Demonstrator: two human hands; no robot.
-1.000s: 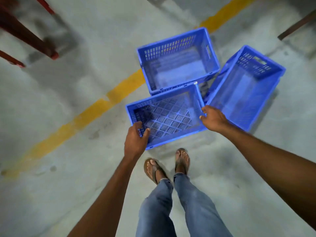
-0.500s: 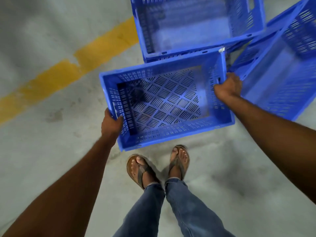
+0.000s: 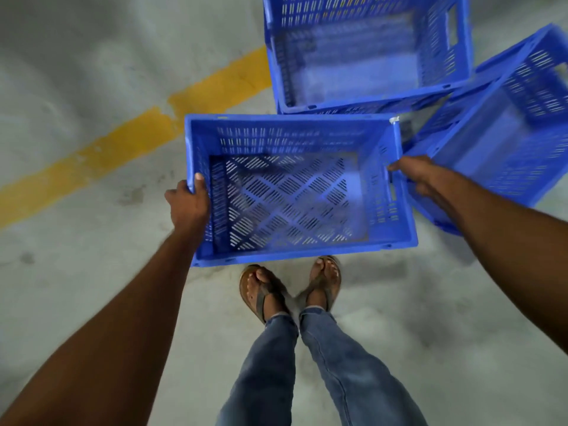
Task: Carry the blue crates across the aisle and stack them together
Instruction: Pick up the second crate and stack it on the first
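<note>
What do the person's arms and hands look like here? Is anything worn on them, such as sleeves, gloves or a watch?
The left hand and the right hand are bare, without gloves, and no ring shows. Both forearms are uncovered as far as the picture reaches: no sleeve, watch or wristband is visible. Lower down, the person wears faded blue denim jeans and brown open sandals.
</note>
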